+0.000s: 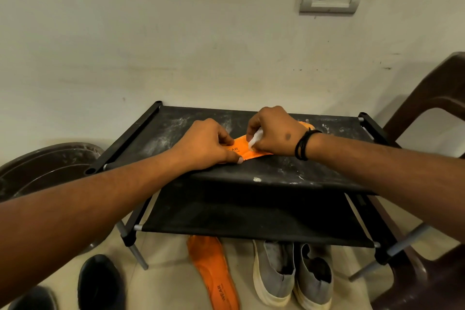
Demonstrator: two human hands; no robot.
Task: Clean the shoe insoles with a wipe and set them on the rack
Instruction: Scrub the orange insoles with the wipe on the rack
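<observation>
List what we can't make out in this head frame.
- Orange foam insole on the rack: middle hidden by both hands, head view.
- White wipe: mostly inside the right hand.
- Left hand fingertips: grip unclear.
- Second orange insole on the floor: heel cut off by the bottom edge.
</observation>
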